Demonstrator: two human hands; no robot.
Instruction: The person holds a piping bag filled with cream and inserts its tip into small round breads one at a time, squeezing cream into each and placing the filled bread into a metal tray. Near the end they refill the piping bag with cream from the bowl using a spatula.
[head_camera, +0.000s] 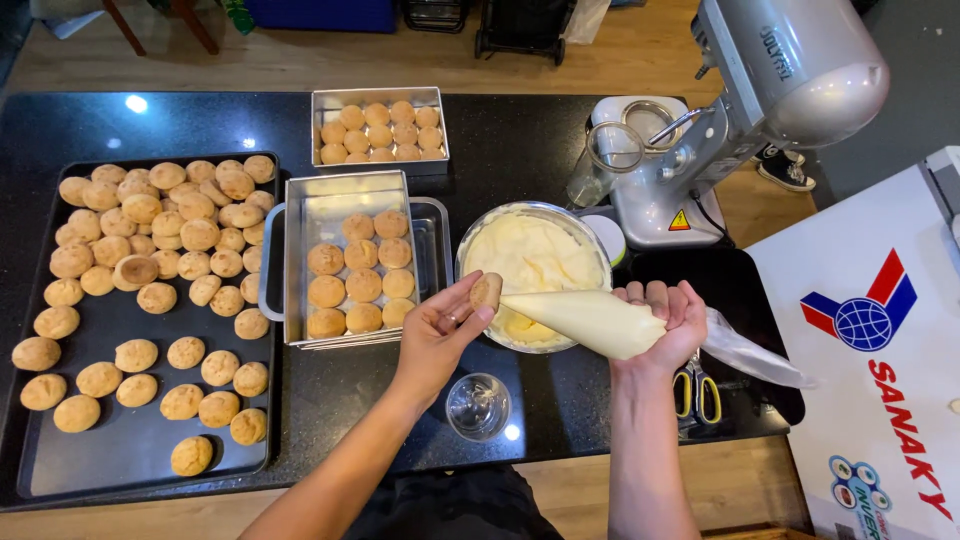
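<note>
A small round puff is being pinched between the thumb and fingers of the left hand, raised just over the near rim of the steel bowl of cream. The tip of the piping bag is pressing into the puff's side, so the puff is being kept steady against it. The right hand is clenching around the bag's fat end, fingers curled tight, apparently to push the cream forward; the loose clear tail of the bag is trailing off to the right. Whether cream is actually flowing is hard to tell from here.

Holding the work above the bowl likely means drips are falling back into the cream. Just left, a silver pan is holding neat rows of puffs within easy reach, with a second, smaller tin farther back. A dark tray at the far left is carrying many more puffs, loosely scattered. An empty glass is standing near the left wrist, yellow-handled scissors are lying under the right forearm, and a stand mixer is sitting behind the bowl.
</note>
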